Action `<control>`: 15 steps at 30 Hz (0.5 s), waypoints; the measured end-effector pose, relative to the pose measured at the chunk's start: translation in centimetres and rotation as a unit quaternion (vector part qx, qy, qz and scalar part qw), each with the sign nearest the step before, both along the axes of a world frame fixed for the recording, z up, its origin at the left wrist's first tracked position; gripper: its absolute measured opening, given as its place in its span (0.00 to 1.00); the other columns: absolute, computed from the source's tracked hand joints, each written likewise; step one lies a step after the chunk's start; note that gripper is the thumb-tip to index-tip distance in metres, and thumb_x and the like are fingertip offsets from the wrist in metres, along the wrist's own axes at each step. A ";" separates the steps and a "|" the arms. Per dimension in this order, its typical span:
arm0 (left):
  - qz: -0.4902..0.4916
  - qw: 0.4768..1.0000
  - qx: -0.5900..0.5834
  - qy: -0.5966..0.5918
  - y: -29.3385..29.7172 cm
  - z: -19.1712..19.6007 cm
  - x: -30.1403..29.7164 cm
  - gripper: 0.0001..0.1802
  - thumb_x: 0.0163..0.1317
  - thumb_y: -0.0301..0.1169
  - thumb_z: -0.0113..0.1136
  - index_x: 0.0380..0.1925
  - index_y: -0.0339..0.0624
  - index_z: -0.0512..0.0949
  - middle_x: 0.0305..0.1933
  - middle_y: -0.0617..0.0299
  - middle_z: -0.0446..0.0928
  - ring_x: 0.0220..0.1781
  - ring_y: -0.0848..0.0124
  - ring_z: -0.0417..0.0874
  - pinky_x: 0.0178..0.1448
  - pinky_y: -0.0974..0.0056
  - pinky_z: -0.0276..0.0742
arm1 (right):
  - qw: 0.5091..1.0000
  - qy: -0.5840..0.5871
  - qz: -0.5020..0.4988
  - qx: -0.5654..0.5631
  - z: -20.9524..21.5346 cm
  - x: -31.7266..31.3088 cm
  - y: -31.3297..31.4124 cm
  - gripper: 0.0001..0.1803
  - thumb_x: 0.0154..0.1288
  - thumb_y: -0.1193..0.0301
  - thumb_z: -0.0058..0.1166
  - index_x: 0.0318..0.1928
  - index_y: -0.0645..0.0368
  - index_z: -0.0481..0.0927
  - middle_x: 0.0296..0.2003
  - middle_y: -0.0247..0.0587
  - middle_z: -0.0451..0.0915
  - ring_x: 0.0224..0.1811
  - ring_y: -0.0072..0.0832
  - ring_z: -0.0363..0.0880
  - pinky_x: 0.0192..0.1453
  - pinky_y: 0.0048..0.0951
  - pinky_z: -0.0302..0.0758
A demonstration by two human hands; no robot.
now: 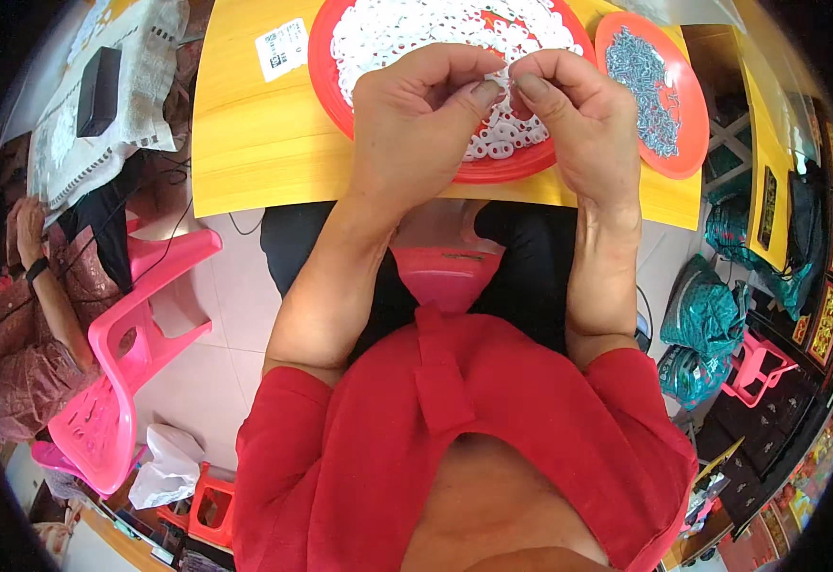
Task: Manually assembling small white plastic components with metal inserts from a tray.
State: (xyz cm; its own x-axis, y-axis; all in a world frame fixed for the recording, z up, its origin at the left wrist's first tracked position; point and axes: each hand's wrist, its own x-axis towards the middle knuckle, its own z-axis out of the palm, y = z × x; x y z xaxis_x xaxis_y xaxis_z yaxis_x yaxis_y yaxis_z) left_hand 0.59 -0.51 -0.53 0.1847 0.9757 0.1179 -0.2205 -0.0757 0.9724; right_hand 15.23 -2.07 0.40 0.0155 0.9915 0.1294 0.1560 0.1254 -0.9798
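Over a red round tray (323,57) heaped with small white plastic pieces with holes (378,38), both my hands come close together, fingertips nearly meeting. My left hand (416,119) has its thumb and index finger pinched. Across from it, my right hand (583,114) pinches in the same way, fingers curled inward. Whatever lies between the fingertips is too small or hidden to name. To the right of that tray, a smaller red plate (691,124) holds a pile of small grey metal pieces, like screws (640,86).
The yellow wood-grain table (254,153) carries a white printed label (283,50). Below its edge, a red plastic piece (445,272) sits between my legs. Another person's arm (54,296) shows at left, beside a pink chair (116,381). Green bags (702,310) stand right.
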 end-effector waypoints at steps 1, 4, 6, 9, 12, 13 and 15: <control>-0.003 1.000 -0.004 -0.006 0.0 0.0 0.0 0.08 0.51 0.17 0.55 0.33 0.33 0.78 0.27 0.62 0.78 0.30 0.79 0.77 0.36 0.76 0.74 | 1.000 -0.017 0.001 0.002 0.0 0.0 0.0 0.07 0.58 0.74 0.52 0.34 0.66 0.76 0.23 0.29 0.74 0.27 0.13 0.69 0.31 0.15 0.67; -0.001 1.000 0.008 0.017 0.0 0.0 0.0 0.08 0.51 0.18 0.55 0.32 0.33 0.78 0.27 0.62 0.78 0.30 0.79 0.77 0.36 0.75 0.73 | 1.000 -0.024 -0.004 -0.007 -0.1 0.1 0.0 0.07 0.57 0.73 0.53 0.33 0.66 0.76 0.23 0.29 0.75 0.27 0.12 0.69 0.30 0.15 0.67; 0.003 0.999 0.022 0.026 0.0 -0.2 0.0 0.08 0.51 0.18 0.55 0.32 0.34 0.78 0.27 0.62 0.79 0.30 0.79 0.77 0.36 0.75 0.73 | 1.000 -0.016 -0.007 -0.011 0.0 -0.1 0.0 0.07 0.57 0.74 0.53 0.33 0.66 0.76 0.23 0.29 0.75 0.27 0.12 0.69 0.30 0.15 0.67; 0.008 0.998 0.037 0.047 0.0 -0.2 -0.1 0.08 0.51 0.18 0.56 0.32 0.34 0.78 0.27 0.61 0.79 0.30 0.79 0.77 0.35 0.75 0.73 | 1.000 -0.009 -0.014 -0.016 0.0 -0.3 -0.1 0.07 0.57 0.74 0.53 0.33 0.66 0.76 0.22 0.29 0.74 0.26 0.12 0.69 0.29 0.15 0.66; 0.015 0.997 0.052 0.060 -0.1 -0.3 0.0 0.08 0.51 0.19 0.55 0.32 0.34 0.78 0.27 0.61 0.78 0.30 0.78 0.77 0.34 0.74 0.72 | 1.000 -0.016 -0.020 -0.018 0.1 -0.3 -0.1 0.06 0.57 0.74 0.53 0.32 0.66 0.76 0.22 0.29 0.74 0.26 0.12 0.68 0.29 0.16 0.66; 0.020 0.996 0.065 0.062 -0.1 -0.4 0.0 0.08 0.51 0.18 0.55 0.32 0.35 0.78 0.27 0.60 0.78 0.29 0.78 0.77 0.34 0.74 0.72 | 0.999 -0.023 -0.024 -0.020 0.1 -0.3 -0.1 0.06 0.56 0.75 0.53 0.32 0.66 0.76 0.22 0.28 0.74 0.26 0.13 0.68 0.29 0.16 0.66; 0.023 0.993 0.092 0.072 0.0 -0.6 0.1 0.08 0.50 0.18 0.55 0.31 0.35 0.78 0.26 0.60 0.78 0.28 0.77 0.77 0.33 0.74 0.72 | 0.999 -0.020 -0.022 -0.023 0.1 -0.3 -0.1 0.06 0.56 0.75 0.53 0.31 0.66 0.77 0.21 0.29 0.74 0.25 0.13 0.68 0.28 0.17 0.66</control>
State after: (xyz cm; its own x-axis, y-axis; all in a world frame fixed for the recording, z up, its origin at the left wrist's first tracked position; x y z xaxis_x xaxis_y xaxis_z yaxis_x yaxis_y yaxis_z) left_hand 0.66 -0.51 -1.15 0.1679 0.9482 0.2698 -0.0733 -0.2609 0.9626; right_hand 14.94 -2.21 0.45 0.0539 0.9948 0.0860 0.2001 0.0736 -0.9770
